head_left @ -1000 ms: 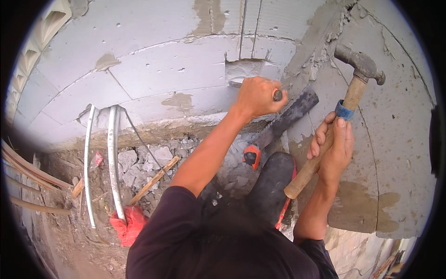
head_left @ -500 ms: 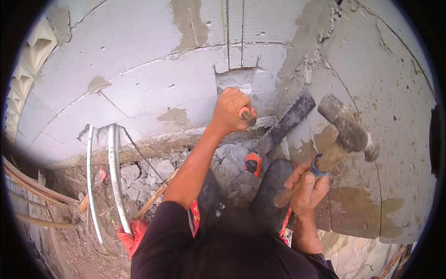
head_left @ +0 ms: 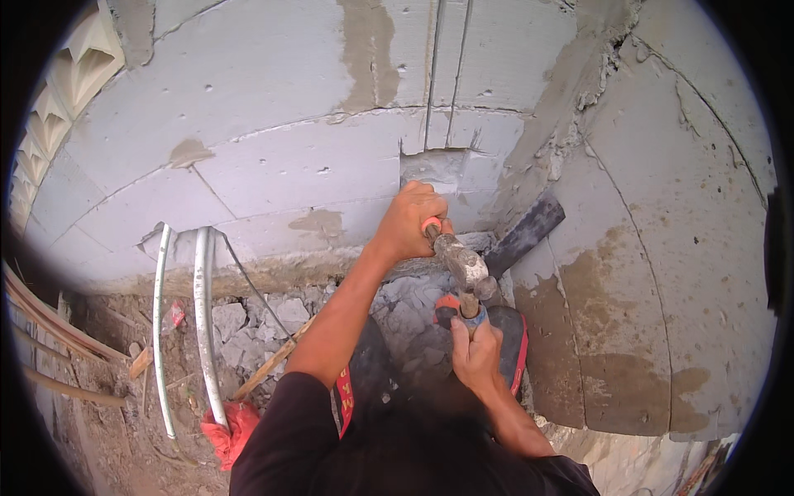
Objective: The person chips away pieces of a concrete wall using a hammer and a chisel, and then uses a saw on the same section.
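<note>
My left hand (head_left: 408,221) is wrapped round a chisel (head_left: 431,228) with an orange collar. It holds the chisel toward a rectangular recess (head_left: 434,169) cut into the pale block wall. The chisel's working tip is hidden behind my hand and in the recess. In my right hand (head_left: 478,357) is a hammer (head_left: 463,266), gripped by its short wooden handle with blue wrapping near the top. The hammer's worn metal head is at the chisel's back end, seemingly touching it. Just right of the hammer, a hand saw (head_left: 529,234) with an orange and black handle leans in the corner.
Broken block rubble (head_left: 405,310) lies along the wall's foot, between my knees. At left, two pale pipes (head_left: 203,322) and a thin dark cable come out of a wall hole. A red plastic bag (head_left: 231,434) wraps one pipe's lower end. A wooden stick (head_left: 273,360) lies nearby.
My right hand has swung the hammer from the right side, down and left, to the chisel's end. The left hand keeps its hold on the chisel. The whole view has shifted slightly.
</note>
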The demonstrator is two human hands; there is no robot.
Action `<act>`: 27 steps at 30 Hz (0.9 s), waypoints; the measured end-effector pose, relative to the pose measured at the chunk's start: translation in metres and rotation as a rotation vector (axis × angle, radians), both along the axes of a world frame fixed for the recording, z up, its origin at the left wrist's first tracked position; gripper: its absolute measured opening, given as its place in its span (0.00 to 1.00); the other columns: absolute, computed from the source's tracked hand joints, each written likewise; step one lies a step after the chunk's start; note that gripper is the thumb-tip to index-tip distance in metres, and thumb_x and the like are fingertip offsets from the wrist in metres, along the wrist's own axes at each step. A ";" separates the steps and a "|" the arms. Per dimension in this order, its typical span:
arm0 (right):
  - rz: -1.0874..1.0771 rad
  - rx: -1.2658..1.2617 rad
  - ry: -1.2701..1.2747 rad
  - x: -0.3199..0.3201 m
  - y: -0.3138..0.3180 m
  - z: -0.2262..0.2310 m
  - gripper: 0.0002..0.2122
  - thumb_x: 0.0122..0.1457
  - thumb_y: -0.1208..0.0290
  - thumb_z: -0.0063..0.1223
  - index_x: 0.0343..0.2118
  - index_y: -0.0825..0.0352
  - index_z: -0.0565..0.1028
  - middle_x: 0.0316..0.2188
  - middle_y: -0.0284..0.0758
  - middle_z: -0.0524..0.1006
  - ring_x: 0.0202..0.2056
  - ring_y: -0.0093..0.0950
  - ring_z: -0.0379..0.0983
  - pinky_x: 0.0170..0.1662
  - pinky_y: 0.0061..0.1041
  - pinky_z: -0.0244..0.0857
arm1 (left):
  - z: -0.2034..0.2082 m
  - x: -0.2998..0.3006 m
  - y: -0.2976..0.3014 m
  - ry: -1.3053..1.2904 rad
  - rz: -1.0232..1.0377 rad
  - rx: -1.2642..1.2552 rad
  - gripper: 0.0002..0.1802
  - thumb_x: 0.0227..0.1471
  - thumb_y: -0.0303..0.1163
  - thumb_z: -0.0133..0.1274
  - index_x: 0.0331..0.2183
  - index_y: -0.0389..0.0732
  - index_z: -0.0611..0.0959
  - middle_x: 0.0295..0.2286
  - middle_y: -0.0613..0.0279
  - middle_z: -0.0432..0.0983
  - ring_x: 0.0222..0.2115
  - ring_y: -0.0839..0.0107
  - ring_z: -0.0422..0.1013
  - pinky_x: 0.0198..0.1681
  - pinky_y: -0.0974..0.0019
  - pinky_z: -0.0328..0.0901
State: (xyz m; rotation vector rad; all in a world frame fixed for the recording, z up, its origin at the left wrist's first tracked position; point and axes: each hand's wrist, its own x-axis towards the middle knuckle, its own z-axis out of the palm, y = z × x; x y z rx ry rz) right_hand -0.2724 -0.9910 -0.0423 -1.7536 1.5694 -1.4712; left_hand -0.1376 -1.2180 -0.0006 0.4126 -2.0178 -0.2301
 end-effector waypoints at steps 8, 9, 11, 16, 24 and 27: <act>0.019 -0.012 0.064 0.004 -0.005 -0.013 0.13 0.57 0.75 0.57 0.42 0.78 0.73 0.25 0.45 0.78 0.23 0.44 0.77 0.26 0.34 0.69 | 0.006 0.006 0.008 -0.003 0.008 0.038 0.11 0.34 0.24 0.56 0.17 0.42 0.68 0.17 0.61 0.65 0.24 0.60 0.64 0.34 0.60 0.60; 0.025 0.117 -0.029 0.003 -0.004 -0.010 0.13 0.56 0.75 0.57 0.42 0.77 0.73 0.26 0.46 0.78 0.23 0.44 0.77 0.26 0.33 0.68 | 0.003 0.007 0.008 -0.023 -0.002 0.003 0.11 0.33 0.23 0.56 0.17 0.42 0.68 0.18 0.60 0.65 0.25 0.60 0.64 0.34 0.60 0.60; -0.023 0.075 -0.071 -0.002 0.012 0.000 0.10 0.57 0.76 0.56 0.40 0.74 0.75 0.28 0.45 0.78 0.26 0.43 0.77 0.29 0.33 0.69 | -0.007 0.010 0.010 -0.062 -0.021 -0.067 0.12 0.32 0.23 0.57 0.17 0.42 0.68 0.18 0.60 0.64 0.27 0.60 0.65 0.36 0.60 0.61; 0.002 -0.130 -0.131 -0.012 0.033 0.014 0.12 0.63 0.72 0.47 0.22 0.68 0.68 0.16 0.33 0.70 0.16 0.21 0.65 0.20 0.22 0.58 | -0.038 0.010 0.033 -0.203 -0.077 -0.113 0.13 0.29 0.23 0.59 0.18 0.42 0.69 0.19 0.61 0.63 0.28 0.60 0.65 0.39 0.59 0.62; 0.050 -0.199 -0.158 -0.018 0.033 0.013 0.13 0.64 0.72 0.46 0.22 0.68 0.66 0.17 0.35 0.69 0.16 0.22 0.65 0.20 0.22 0.57 | -0.014 -0.006 0.023 -0.104 -0.022 -0.106 0.11 0.34 0.22 0.56 0.18 0.41 0.68 0.18 0.60 0.60 0.25 0.59 0.62 0.33 0.59 0.59; 0.086 -0.200 -0.109 -0.021 0.033 0.017 0.11 0.64 0.73 0.46 0.24 0.68 0.66 0.18 0.35 0.69 0.17 0.22 0.65 0.20 0.22 0.57 | -0.019 -0.004 0.021 -0.080 0.016 -0.080 0.11 0.33 0.21 0.56 0.18 0.41 0.68 0.18 0.59 0.61 0.24 0.59 0.62 0.31 0.59 0.59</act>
